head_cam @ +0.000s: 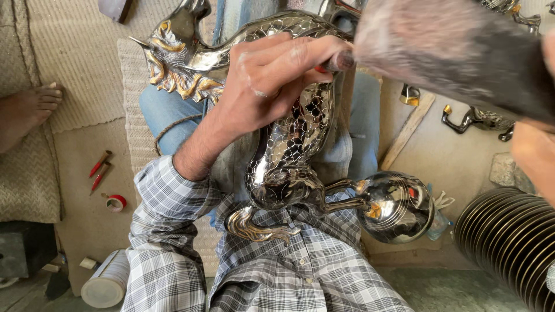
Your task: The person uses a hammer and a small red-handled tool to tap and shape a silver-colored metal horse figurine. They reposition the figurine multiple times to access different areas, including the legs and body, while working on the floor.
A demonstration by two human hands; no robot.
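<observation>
- Metal bird figure (pixel 289 144) lies across the person's lap — long axis from head at upper left down to round base at lower right.
- Left hand (pixel 272 81) presses on its body, fingers curled around a small tool.
- Right hand (pixel 535 156) at the frame edge; grip cannot be told.

At nine o'clock a bare foot (pixel 30 108) rests on a woven mat (pixel 75 63). Toward eight, two red-handled tools (pixel 99 170) lie on the floor just above a small roll of red tape (pixel 117 202), and a white roll (pixel 107 283) sits at seven. At four o'clock a stack of dark ribbed discs (pixel 511 242) fills the corner. A wooden stick (pixel 407 132) lies slanted at three, beside a small dark metal figure with gold tips (pixel 477 120).
</observation>
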